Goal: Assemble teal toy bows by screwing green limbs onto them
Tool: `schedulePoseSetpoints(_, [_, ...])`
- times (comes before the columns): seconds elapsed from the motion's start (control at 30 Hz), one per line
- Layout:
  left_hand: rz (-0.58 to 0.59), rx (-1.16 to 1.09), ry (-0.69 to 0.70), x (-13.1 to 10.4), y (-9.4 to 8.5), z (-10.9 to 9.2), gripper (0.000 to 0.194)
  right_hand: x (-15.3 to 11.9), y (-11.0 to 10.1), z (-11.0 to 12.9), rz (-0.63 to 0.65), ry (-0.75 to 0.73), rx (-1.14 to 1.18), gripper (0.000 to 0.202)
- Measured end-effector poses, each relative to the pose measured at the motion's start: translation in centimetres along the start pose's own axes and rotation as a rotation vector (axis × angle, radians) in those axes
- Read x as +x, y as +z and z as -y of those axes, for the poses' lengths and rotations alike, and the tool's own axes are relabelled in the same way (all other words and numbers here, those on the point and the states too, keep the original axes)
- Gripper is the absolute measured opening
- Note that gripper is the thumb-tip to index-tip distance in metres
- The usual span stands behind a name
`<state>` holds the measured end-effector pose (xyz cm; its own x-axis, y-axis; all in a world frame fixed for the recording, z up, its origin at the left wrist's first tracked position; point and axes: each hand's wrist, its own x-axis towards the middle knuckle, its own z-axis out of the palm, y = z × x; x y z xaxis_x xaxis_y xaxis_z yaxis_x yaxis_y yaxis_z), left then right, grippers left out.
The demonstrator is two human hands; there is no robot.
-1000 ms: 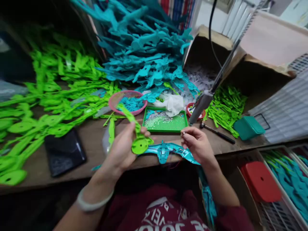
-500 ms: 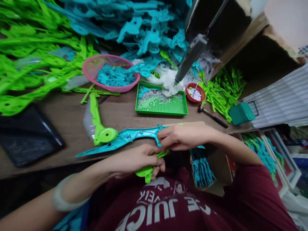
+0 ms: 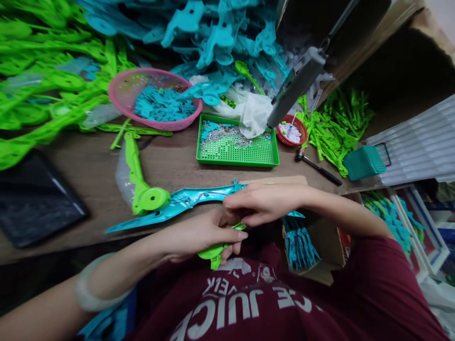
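My left hand (image 3: 204, 234) is closed around a small bright green plastic part (image 3: 211, 253) at the table's front edge. My right hand (image 3: 265, 203) touches the left fingers, its own fingers curled in a pinch over the upper end of the green part. What that pinch holds is hidden. Behind both hands lies a long, curved blue plastic shell (image 3: 192, 196) with thin wires inside; the right hand covers part of it. A green arm piece with a round disc (image 3: 151, 201) overlaps the shell's left portion.
A green perforated tray (image 3: 236, 160) holds small metal bits. Nearby are a pink basket (image 3: 119, 97) of blue pieces, a red basket (image 3: 302, 137), a hammer (image 3: 318, 168) and a hanging grey screwdriver (image 3: 298, 87). Green and blue parts are heaped behind. A black tablet-like slab (image 3: 37, 201) lies left.
My right hand has shifted slightly left and down from the blue shell, closer to my left hand and the green part. The view has shifted slightly.
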<state>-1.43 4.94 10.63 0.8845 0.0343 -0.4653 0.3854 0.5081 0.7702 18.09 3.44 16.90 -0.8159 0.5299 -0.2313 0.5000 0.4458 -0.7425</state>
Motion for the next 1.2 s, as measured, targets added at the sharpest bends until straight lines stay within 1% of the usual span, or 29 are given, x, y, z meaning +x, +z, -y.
schedulePoseSetpoints(0.07, [-0.024, 0.040, 0.011, 0.1, 0.3, -0.3, 0.032, -0.1, 0.3, -0.2, -0.023, -0.009, 0.001, 0.013])
schedulePoseSetpoints(0.17, [-0.036, 0.104, 0.037, 0.2, 0.7, -0.7, 0.034, -0.3, 0.6, -0.6, -0.054, -0.030, 0.032, 0.014])
schedulePoseSetpoints(0.3, [-0.047, 0.119, 0.037, 0.5, 1.0, -0.8, 0.033, -0.7, 0.8, -0.8, -0.062, -0.023, 0.054, 0.015])
schedulePoseSetpoints(0.47, [-0.086, 0.177, 0.069, 1.0, 1.1, -0.1, 0.034, -1.0, 1.1, -0.8, -0.055, 0.001, 0.022, 0.014])
schedulePoseSetpoints(0.67, [-0.144, 0.158, 0.116, 1.7, 1.3, 0.9, 0.026, -1.0, 1.6, -0.8, -0.059, 0.008, 0.015, 0.014])
schedulePoseSetpoints(0.73, [-0.161, 0.175, 0.100, 1.9, 1.3, 1.1, 0.030, -1.4, 1.6, -0.8, -0.082, 0.025, -0.026, 0.012])
schedulePoseSetpoints(0.8, [-0.188, 0.158, 0.067, 2.1, 1.3, 1.4, 0.039, -2.2, 1.7, -0.9, -0.173, 0.060, -0.090, 0.010])
schedulePoseSetpoints(0.87, [-0.253, 0.038, 0.034, 2.3, 1.3, 1.6, 0.041, -3.4, 1.9, -1.2, -0.348, 0.130, -0.113, 0.017])
schedulePoseSetpoints(0.93, [-0.346, -0.152, 0.045, 2.6, 1.5, 1.7, 0.036, -4.7, 2.3, -1.7, -0.532, 0.208, -0.062, 0.024])
schedulePoseSetpoints(1.0, [-0.434, -0.314, 0.139, 2.9, 1.6, 1.4, 0.034, -5.6, 3.0, -2.3, -0.673, 0.264, 0.038, 0.018])
schedulePoseSetpoints(1.07, [-0.492, -0.431, 0.283, 2.9, 1.7, 0.9, 0.034, -5.9, 4.1, -2.8, -0.782, 0.285, 0.165, 0.015])
schedulePoseSetpoints(1.13, [-0.505, -0.522, 0.399, 2.7, 1.9, 0.3, 0.040, -5.5, 5.6, -3.1, -0.870, 0.301, 0.300, 0.018])
schedulePoseSetpoints(1.2, [-0.490, -0.581, 0.456, 2.4, 2.1, -0.2, 0.043, -4.7, 7.3, -3.4, -0.900, 0.317, 0.419, 0.021])
